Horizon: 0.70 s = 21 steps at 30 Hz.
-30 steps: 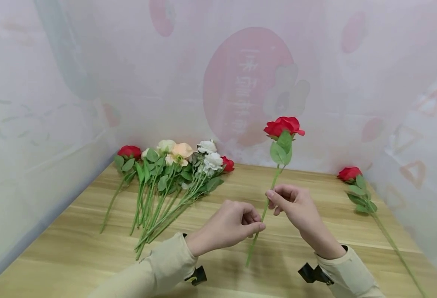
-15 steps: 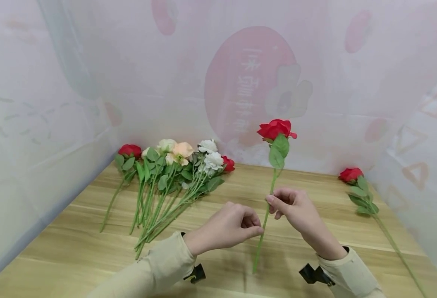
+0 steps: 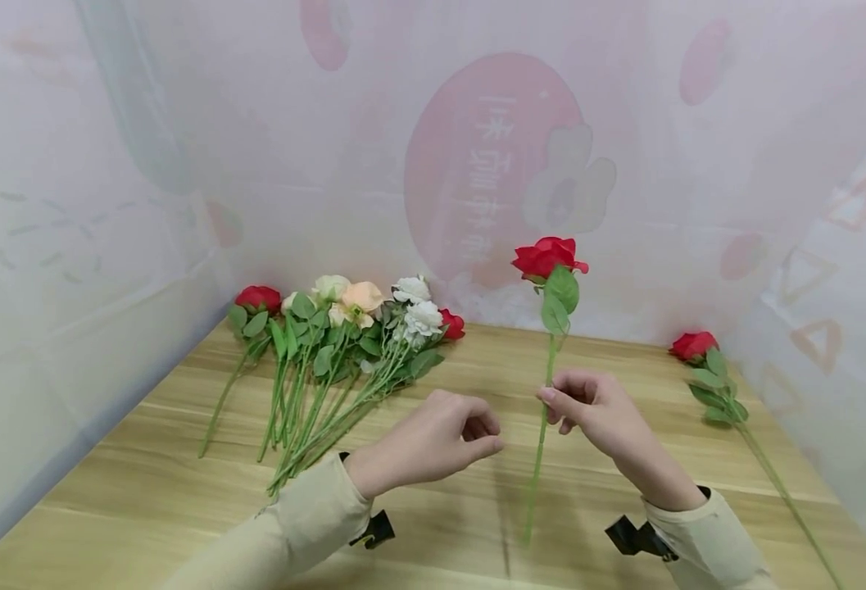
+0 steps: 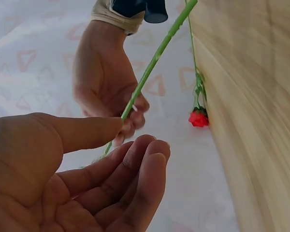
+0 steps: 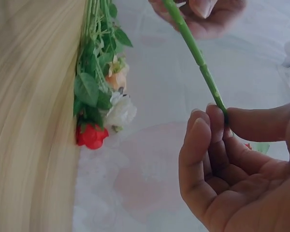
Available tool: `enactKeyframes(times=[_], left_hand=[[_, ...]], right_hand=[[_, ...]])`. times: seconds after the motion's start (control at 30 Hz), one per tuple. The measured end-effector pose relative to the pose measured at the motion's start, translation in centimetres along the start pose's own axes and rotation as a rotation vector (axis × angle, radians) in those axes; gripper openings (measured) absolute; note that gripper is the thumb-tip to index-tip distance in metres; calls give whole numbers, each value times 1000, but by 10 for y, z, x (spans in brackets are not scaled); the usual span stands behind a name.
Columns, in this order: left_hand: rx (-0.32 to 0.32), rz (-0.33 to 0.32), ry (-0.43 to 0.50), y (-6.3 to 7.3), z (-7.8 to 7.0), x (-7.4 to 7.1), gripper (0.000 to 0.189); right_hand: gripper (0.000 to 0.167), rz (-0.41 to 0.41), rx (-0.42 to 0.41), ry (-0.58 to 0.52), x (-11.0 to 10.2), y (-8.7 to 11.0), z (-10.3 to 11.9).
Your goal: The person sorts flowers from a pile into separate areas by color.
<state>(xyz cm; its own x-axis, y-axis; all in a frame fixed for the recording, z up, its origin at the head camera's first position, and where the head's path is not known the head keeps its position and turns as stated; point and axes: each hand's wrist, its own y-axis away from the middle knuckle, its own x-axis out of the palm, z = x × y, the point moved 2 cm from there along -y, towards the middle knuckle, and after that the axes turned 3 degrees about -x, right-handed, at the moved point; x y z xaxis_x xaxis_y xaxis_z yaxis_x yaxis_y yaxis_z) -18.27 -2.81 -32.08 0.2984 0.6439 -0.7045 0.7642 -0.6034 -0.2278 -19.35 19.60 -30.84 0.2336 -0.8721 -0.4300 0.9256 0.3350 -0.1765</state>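
Note:
My right hand (image 3: 595, 414) pinches the green stem of a red rose (image 3: 548, 258) between thumb and fingertips. The rose stands nearly upright above the wooden table, its leaves just under the bloom and the stem's lower end hanging below the hand. To its left, my left hand (image 3: 433, 442) is held apart from the stem, fingers loosely curved and nothing between them. In the left wrist view a gap shows between thumb and fingers (image 4: 135, 174), with the stem (image 4: 154, 60) passing behind. The right wrist view shows the thumb and fingertips meeting on the stem (image 5: 198, 58).
Several white, cream and peach flowers (image 3: 359, 303) lie bunched at the left on the table (image 3: 145, 500), stems toward me. A red rose (image 3: 258, 299) lies at the bunch's left side. Another red rose (image 3: 694, 346) lies along the right edge. A printed cloth (image 3: 292, 164) encloses the back.
My left hand has let go of the stem and drawn back left. My right hand has shifted slightly right and down, and the rose now stands more upright.

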Motion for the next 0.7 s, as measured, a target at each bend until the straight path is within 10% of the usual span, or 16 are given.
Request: enactKeyframes(times=[0.37,0.7], left_hand=[[-111,-41,-208,33,49,-33,12],[-147,-79,-242,49,70,-48,12]], right_hand=[[22,-5,105,151,-51,19,-37],[24,19,175,527,-134,23,-76]])
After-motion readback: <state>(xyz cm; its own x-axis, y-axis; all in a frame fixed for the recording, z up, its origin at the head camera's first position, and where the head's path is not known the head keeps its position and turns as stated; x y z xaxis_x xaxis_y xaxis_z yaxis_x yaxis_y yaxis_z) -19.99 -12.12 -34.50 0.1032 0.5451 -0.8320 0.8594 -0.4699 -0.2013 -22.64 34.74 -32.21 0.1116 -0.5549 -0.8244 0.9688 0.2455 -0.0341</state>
